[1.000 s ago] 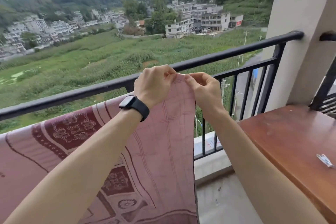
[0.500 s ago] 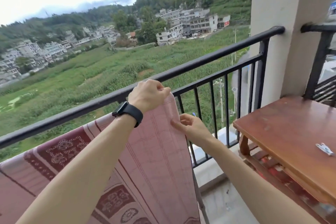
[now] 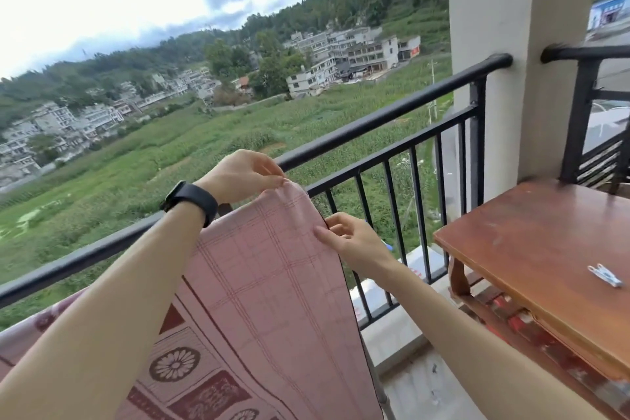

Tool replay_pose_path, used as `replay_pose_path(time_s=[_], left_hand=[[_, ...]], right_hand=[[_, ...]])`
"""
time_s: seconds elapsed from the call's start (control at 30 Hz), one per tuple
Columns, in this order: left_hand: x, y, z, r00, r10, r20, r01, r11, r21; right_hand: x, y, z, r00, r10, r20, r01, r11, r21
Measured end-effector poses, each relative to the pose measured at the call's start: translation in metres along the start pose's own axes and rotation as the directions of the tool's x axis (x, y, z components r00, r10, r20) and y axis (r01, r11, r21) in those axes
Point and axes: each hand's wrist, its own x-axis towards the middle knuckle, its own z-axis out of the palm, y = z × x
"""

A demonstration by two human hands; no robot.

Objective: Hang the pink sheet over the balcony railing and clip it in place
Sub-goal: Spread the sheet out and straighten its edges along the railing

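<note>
Along the black railing [image 3: 375, 119], near the middle of the frame, the pink sheet [image 3: 272, 283] hangs over the top bar, its patterned length spilling toward the lower left. At the sheet's right end the left hand [image 3: 243, 176] has its fingertips pinched together on the top corner, just where the cloth bends over the bar. Slightly lower and to the right, the right hand [image 3: 351, 239] holds the hanging side edge between thumb and fingers. A dark watch [image 3: 191, 199] sits on the left wrist.

At the right of the frame stands a wooden tabletop [image 3: 545, 249], and a small pale clip [image 3: 606, 274] lies on it, well apart from both hands. No clip is on the sheet where I can see it, so the fastening looks not yet done.

To do this step well, I would judge the corner should be pulled flat and square along the bar, with enough cloth falling on each side that it does not slide off. One hand ought to keep the corner pinned while the other fetches the clip; letting go with both risks the wind or the sheet's own weight dragging it over the far side.
</note>
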Motion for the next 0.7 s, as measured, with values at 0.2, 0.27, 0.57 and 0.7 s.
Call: replay_pose_path(time_s=[0.2,0.27,0.57,0.7], left_hand=[[0.002,0.007,0.005,0.917,0.165,-0.362,-0.179,0.984,-0.005],[-0.003,0.005,0.011,0.962,0.085,-0.259,-0.111,0.990,-0.087],[-0.006,0.006,0.023,0.972,0.083,-0.222,-0.058,0.992,0.116],[-0.005,0.018,0.041,0.926,0.146,-0.348,-0.045,0.959,0.281]], right_hand=[[0.030,-0.044,0.005,0.982,-0.119,-0.148,0.131,0.988,0.076],[0.026,-0.037,0.003,0.976,-0.107,-0.188,0.116,0.992,0.039],[0.006,0.055,0.013,0.991,0.069,0.117,-0.049,0.984,-0.169],[0.002,0.069,-0.002,0.993,0.016,-0.114,-0.042,0.974,-0.223]])
